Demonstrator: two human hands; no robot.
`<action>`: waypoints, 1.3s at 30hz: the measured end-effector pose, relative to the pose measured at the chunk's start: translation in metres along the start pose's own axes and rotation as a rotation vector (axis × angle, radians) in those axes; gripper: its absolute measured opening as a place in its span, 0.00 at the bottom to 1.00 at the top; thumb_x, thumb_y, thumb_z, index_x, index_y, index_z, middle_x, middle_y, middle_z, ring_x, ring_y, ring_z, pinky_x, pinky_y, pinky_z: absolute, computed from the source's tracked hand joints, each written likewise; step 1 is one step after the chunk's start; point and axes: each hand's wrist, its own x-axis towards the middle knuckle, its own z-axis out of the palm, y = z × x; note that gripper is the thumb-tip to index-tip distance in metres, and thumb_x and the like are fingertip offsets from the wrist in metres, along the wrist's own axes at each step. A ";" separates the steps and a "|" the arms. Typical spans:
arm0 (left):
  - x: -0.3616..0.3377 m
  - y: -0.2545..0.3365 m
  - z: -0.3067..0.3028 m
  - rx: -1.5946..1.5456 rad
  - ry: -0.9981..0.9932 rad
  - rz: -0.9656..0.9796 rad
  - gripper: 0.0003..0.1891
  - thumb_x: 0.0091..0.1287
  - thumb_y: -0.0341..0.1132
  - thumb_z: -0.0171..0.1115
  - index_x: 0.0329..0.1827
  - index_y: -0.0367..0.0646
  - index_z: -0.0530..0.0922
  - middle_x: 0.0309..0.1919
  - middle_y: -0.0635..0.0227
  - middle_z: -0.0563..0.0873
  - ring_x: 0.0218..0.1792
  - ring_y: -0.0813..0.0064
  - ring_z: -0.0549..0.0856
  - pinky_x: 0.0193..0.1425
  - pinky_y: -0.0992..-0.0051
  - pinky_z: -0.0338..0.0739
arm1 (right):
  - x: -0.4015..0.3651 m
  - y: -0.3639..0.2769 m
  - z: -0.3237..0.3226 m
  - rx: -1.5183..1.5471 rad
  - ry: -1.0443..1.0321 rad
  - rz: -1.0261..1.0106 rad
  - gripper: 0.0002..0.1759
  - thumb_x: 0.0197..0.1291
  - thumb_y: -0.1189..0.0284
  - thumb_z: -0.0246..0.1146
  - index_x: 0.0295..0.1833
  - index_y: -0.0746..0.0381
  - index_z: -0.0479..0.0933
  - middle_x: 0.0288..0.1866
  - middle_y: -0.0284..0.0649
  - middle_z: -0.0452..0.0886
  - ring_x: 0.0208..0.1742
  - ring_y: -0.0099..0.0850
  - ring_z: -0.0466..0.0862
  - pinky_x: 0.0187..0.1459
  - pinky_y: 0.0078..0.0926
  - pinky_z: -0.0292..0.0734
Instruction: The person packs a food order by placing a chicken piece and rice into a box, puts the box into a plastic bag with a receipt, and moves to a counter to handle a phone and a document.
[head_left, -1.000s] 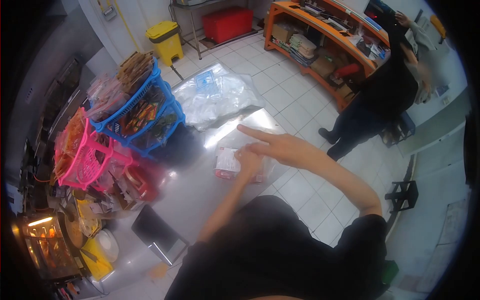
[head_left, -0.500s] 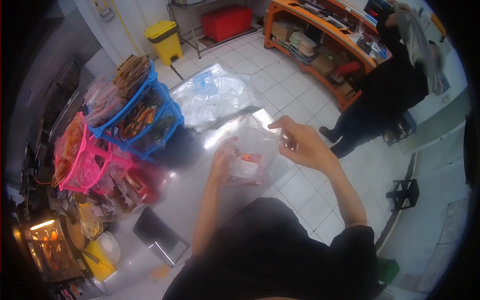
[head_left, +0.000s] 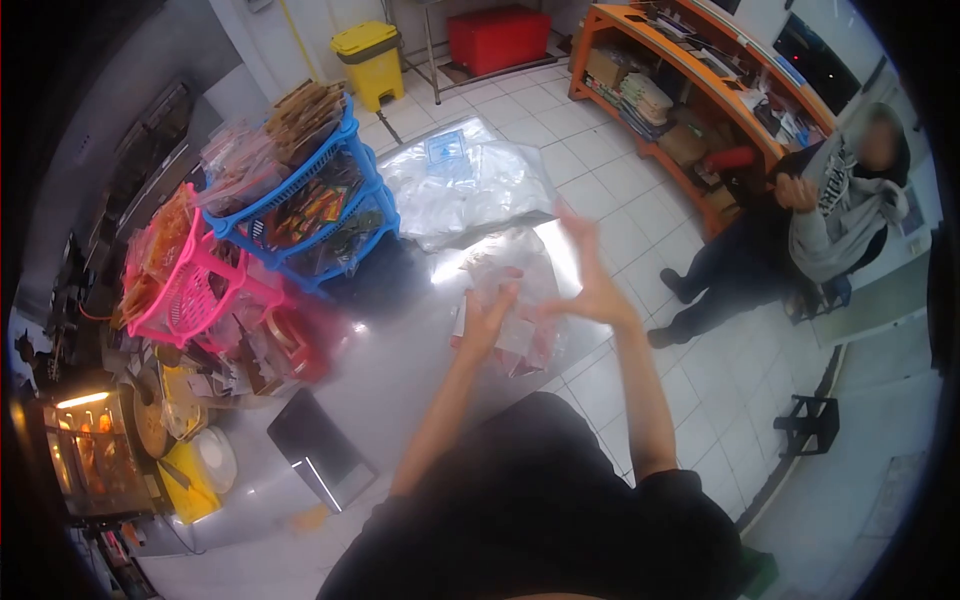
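A clear plastic bag [head_left: 517, 337] with red and white contents is at the metal table's near right edge. My left hand [head_left: 485, 318] has its fingers closed on the bag's left side. What exactly lies inside the bag is too blurred to name. To the right of the bag, my right hand [head_left: 597, 290] is raised with thumb and fingers spread apart, smeared by motion. It seems to hold nothing. Beyond both hands, a stack of clear plastic bags [head_left: 490, 190] lies flat on the table.
Blue baskets [head_left: 345, 215] and a pink basket [head_left: 190, 310] with packets stand at the left. A dark tablet-like slab [head_left: 318, 445] lies on the metal table [head_left: 400, 370]. Another person [head_left: 780, 240] stands at the right near an orange shelf [head_left: 660, 140]. A black stool [head_left: 808, 425] is on the floor.
My right hand has come away from the bag's opening and its fingers have spread. The bag sits lower and looks more crumpled. The other person has turned toward me.
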 end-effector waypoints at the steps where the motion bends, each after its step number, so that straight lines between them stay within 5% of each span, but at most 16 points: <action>1: 0.001 -0.004 0.002 0.001 0.006 0.000 0.14 0.65 0.32 0.63 0.53 0.41 0.76 0.39 0.70 0.81 0.43 0.81 0.79 0.48 0.78 0.74 | -0.015 0.016 0.022 0.452 -0.128 0.203 0.62 0.37 0.66 0.81 0.73 0.60 0.44 0.73 0.48 0.55 0.76 0.43 0.55 0.69 0.37 0.60; 2: 0.004 -0.011 0.004 0.040 0.076 -0.004 0.15 0.64 0.31 0.63 0.53 0.41 0.76 0.39 0.70 0.82 0.41 0.81 0.80 0.47 0.78 0.75 | -0.031 0.030 0.044 0.903 -0.254 0.405 0.67 0.35 0.64 0.82 0.73 0.61 0.40 0.74 0.49 0.53 0.77 0.43 0.52 0.72 0.37 0.55; 5: 0.024 -0.007 0.006 0.089 0.163 0.018 0.16 0.62 0.28 0.63 0.53 0.40 0.76 0.39 0.69 0.83 0.39 0.80 0.82 0.45 0.77 0.77 | -0.071 0.046 0.097 0.445 -0.291 0.416 0.72 0.35 0.65 0.82 0.74 0.59 0.32 0.75 0.45 0.51 0.77 0.43 0.52 0.69 0.34 0.60; 8: 0.029 -0.025 0.009 0.291 0.208 0.059 0.17 0.60 0.31 0.65 0.52 0.40 0.76 0.40 0.64 0.84 0.40 0.72 0.83 0.43 0.73 0.78 | -0.071 0.037 0.138 0.642 0.124 0.421 0.58 0.44 0.65 0.79 0.74 0.62 0.48 0.71 0.44 0.62 0.70 0.37 0.65 0.62 0.27 0.68; 13: -0.011 -0.007 0.038 0.587 0.197 0.020 0.23 0.55 0.26 0.64 0.56 0.42 0.74 0.45 0.58 0.83 0.47 0.65 0.83 0.51 0.69 0.77 | -0.064 0.062 0.140 0.654 0.119 0.551 0.48 0.47 0.64 0.77 0.70 0.64 0.58 0.67 0.42 0.66 0.65 0.33 0.70 0.59 0.26 0.69; 15: -0.030 0.013 0.019 1.181 -0.118 0.317 0.36 0.48 0.34 0.75 0.63 0.45 0.71 0.58 0.50 0.75 0.63 0.55 0.73 0.66 0.61 0.67 | -0.063 0.076 0.134 0.649 0.085 0.602 0.44 0.49 0.64 0.76 0.68 0.64 0.62 0.65 0.42 0.68 0.63 0.32 0.71 0.58 0.25 0.70; 16: -0.034 0.036 0.007 1.182 -0.118 0.315 0.36 0.48 0.34 0.75 0.63 0.45 0.71 0.58 0.50 0.75 0.63 0.55 0.73 0.66 0.61 0.67 | -0.061 0.080 0.130 0.637 0.064 0.620 0.42 0.49 0.64 0.76 0.67 0.64 0.64 0.65 0.41 0.69 0.62 0.31 0.72 0.57 0.25 0.71; 18: -0.035 0.081 -0.013 1.383 -0.012 0.215 0.61 0.34 0.48 0.84 0.74 0.43 0.58 0.68 0.48 0.64 0.72 0.52 0.60 0.75 0.54 0.52 | -0.059 0.086 0.126 0.613 0.029 0.642 0.38 0.51 0.64 0.75 0.65 0.65 0.68 0.63 0.41 0.71 0.60 0.30 0.74 0.56 0.25 0.71; 21: -0.009 0.022 -0.050 1.076 -0.089 0.326 0.78 0.22 0.57 0.85 0.78 0.40 0.42 0.71 0.47 0.62 0.72 0.48 0.61 0.76 0.53 0.50 | -0.048 0.061 0.107 0.609 -0.007 0.808 0.27 0.55 0.62 0.72 0.56 0.65 0.76 0.59 0.39 0.75 0.54 0.26 0.77 0.54 0.26 0.72; 22: -0.006 -0.003 -0.051 1.074 -0.094 0.327 0.78 0.22 0.57 0.85 0.78 0.40 0.42 0.71 0.47 0.62 0.72 0.48 0.61 0.76 0.53 0.50 | -0.044 0.051 0.101 0.618 -0.038 0.958 0.20 0.59 0.60 0.69 0.48 0.64 0.82 0.55 0.37 0.78 0.49 0.23 0.80 0.53 0.27 0.73; 26: 0.000 -0.051 -0.018 0.667 -0.068 0.324 0.76 0.21 0.57 0.85 0.76 0.36 0.49 0.70 0.49 0.65 0.68 0.51 0.69 0.73 0.53 0.58 | -0.052 0.085 0.109 0.471 -0.092 0.922 0.16 0.56 0.65 0.69 0.49 0.60 0.83 0.53 0.33 0.78 0.48 0.28 0.80 0.51 0.27 0.73; 28: -0.001 -0.050 -0.014 0.854 -0.007 0.246 0.53 0.33 0.50 0.84 0.64 0.35 0.68 0.60 0.54 0.77 0.60 0.57 0.78 0.69 0.57 0.65 | -0.035 0.066 0.103 0.185 -0.120 0.092 0.18 0.46 0.74 0.65 0.48 0.59 0.82 0.48 0.38 0.78 0.48 0.35 0.79 0.50 0.30 0.72; 32: -0.002 -0.056 -0.012 0.898 0.044 0.257 0.46 0.37 0.47 0.83 0.60 0.36 0.70 0.56 0.56 0.79 0.57 0.58 0.79 0.67 0.58 0.67 | -0.011 0.023 0.110 -0.349 -0.352 -0.054 0.25 0.35 0.78 0.61 0.47 0.60 0.78 0.45 0.44 0.75 0.51 0.41 0.76 0.52 0.34 0.71; 34: -0.002 -0.059 -0.010 0.868 0.071 0.270 0.43 0.39 0.46 0.82 0.58 0.36 0.71 0.54 0.56 0.80 0.55 0.59 0.80 0.66 0.58 0.68 | -0.006 0.011 0.117 -0.327 -0.115 -0.202 0.26 0.37 0.77 0.59 0.50 0.61 0.75 0.51 0.46 0.75 0.52 0.48 0.74 0.59 0.37 0.68; 36: -0.002 -0.060 -0.011 0.828 0.104 0.285 0.39 0.41 0.45 0.81 0.55 0.36 0.73 0.52 0.57 0.80 0.53 0.59 0.81 0.65 0.59 0.69 | -0.020 0.036 0.134 -0.069 -0.218 0.002 0.27 0.37 0.77 0.57 0.52 0.63 0.74 0.51 0.51 0.75 0.54 0.50 0.74 0.58 0.38 0.69; 39: -0.001 -0.059 -0.018 0.705 0.149 0.291 0.34 0.44 0.43 0.80 0.52 0.36 0.75 0.49 0.59 0.82 0.51 0.60 0.82 0.64 0.60 0.71 | -0.047 0.017 0.157 0.229 -0.043 0.271 0.20 0.54 0.75 0.55 0.54 0.65 0.74 0.52 0.51 0.77 0.54 0.45 0.76 0.56 0.38 0.70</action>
